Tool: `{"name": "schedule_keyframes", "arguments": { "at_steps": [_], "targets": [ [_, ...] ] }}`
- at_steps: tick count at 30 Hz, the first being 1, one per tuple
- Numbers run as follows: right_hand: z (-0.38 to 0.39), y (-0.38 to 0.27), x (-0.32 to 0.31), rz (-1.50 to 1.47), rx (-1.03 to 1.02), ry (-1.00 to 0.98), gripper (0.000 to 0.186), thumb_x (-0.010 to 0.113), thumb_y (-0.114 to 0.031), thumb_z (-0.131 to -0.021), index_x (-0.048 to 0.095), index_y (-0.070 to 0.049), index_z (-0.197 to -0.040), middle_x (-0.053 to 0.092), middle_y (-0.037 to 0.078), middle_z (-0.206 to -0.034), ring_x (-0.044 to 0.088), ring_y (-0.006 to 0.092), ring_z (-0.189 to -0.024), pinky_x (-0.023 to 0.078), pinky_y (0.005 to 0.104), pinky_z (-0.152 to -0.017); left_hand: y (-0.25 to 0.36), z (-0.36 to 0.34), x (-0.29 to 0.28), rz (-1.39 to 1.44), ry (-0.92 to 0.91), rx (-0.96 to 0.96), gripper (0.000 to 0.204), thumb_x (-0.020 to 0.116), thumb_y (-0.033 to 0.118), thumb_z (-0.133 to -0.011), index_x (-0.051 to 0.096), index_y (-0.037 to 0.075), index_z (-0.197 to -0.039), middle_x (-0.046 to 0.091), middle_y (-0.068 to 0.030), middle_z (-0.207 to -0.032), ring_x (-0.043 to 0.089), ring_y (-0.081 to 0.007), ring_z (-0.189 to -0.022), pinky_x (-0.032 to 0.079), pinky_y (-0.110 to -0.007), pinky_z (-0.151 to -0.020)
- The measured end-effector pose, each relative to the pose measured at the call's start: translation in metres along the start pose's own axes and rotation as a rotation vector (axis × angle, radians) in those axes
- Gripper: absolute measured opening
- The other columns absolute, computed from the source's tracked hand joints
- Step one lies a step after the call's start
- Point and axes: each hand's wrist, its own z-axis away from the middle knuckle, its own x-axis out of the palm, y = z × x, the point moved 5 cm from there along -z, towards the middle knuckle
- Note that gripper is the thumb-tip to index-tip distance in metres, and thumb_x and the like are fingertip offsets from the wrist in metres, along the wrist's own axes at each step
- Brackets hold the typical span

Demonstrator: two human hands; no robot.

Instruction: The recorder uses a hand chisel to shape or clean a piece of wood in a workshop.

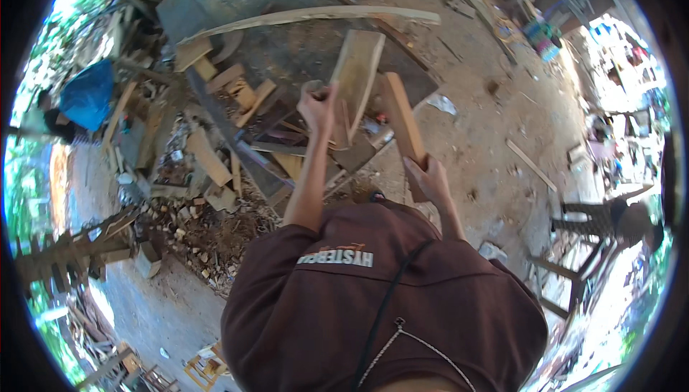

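- The bench (269, 55), a dark, low surface, stood askew, one corner toward the person and another out to the right; wood covered much of its near and left parts.
- A long strip (308, 14) of pale wood crossed the bench's far part, its right end reaching past the far-right edge; lying there, it left the middle free for shorter pieces, I judged.
- The wide plank (359, 62) lay lengthwise toward the person, its near end by the bench's near-right edge, seemingly for easy reach of the left hand.
- The narrow board (404, 116), the piece in hand, slanted across the bench's near-right edge, left of the right corner, its lower end toward the person. Whether it rested on that edge or was lifted I could not tell.
- Short offcuts (244, 93) crowded the bench's left edge at mixed angles, more like a loose heap than a sorted stack.
- The left hand (316, 105) was at the wide plank's left side, fingers curled in; whether they gripped the plank I could not tell.
- The right hand (428, 177) grasped the narrow board near its lower end, thumb across its face, probably to control its tilt.
- A crumpled pale sheet (443, 104) lay on the ground just beside the bench's right corner.
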Motion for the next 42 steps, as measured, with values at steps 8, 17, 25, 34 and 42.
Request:
{"name": "schedule_keyframes", "arguments": {
  "at_steps": [8, 17, 25, 34, 42],
  "targets": [
    [0.0, 0.002, 0.005, 0.003, 0.022, 0.008, 0.046, 0.069, -0.038, -0.081, 0.062, 0.006, -0.092, 0.065, 0.017, -0.078, 0.065, 0.023, -0.072, 0.049, 0.035, -0.064, 0.004, 0.002, -0.006, 0.022, 0.016, -0.052, 0.029, 0.076, 0.022, -0.078, 0.057, 0.001, -0.085, 0.058, -0.0054, -0.064, 0.049, -0.0109, -0.057, 0.045, -0.027, -0.057],
    [-0.004, -0.016, 0.01, 0.095, 0.007, -0.118, 0.048, 0.067, -0.038, -0.082, 0.061, 0.007, -0.098, 0.065, 0.019, -0.084, 0.064, 0.026, -0.079, 0.048, 0.0368, -0.069, -0.016, 0.009, 0.015, 0.079, 0.038, 0.005, 0.019, 0.07, 0.015, -0.079, 0.058, 0.002, -0.088, 0.044, -0.0125, -0.058, 0.035, -0.021, -0.05, 0.038, -0.03, -0.05],
    [-0.002, -0.117, -0.011, -0.063, -0.413, 0.023, 0.038, 0.069, -0.028, -0.083, 0.059, 0.008, -0.09, 0.063, 0.017, -0.073, 0.062, 0.0205, -0.069, 0.047, 0.0348, -0.063, -0.031, 0.008, 0.033, -0.123, -0.078, -0.215, 0.023, 0.072, 0.02, -0.077, 0.065, 0.001, -0.086, 0.061, -0.0138, -0.068, 0.056, -0.0133, -0.061, 0.045, -0.029, -0.06],
    [0.005, -0.108, 0.021, -0.02, -0.306, -0.09, 0.042, 0.071, -0.029, -0.08, 0.06, 0.008, -0.095, 0.063, 0.02, -0.078, 0.062, 0.0248, -0.073, 0.047, 0.0371, -0.068, -0.021, 0.001, 0.029, -0.124, -0.062, -0.191, 0.015, 0.062, 0.005, -0.073, 0.062, 0.001, -0.087, 0.053, -0.021, -0.067, 0.05, -0.0321, -0.057, 0.044, -0.031, -0.057],
    [0.0, -0.085, 0.033, 0.116, -0.213, -0.101, 0.047, 0.071, -0.033, -0.079, 0.059, 0.009, -0.096, 0.063, 0.025, -0.085, 0.062, 0.0346, -0.08, 0.047, 0.0414, -0.073, -0.031, 0.007, 0.026, -0.002, -0.017, -0.191, 0.019, 0.065, 0.012, -0.079, 0.06, 0.001, -0.094, 0.06, -0.0173, -0.074, 0.059, -0.0273, -0.069, 0.044, -0.034, -0.061]
  ]
}}
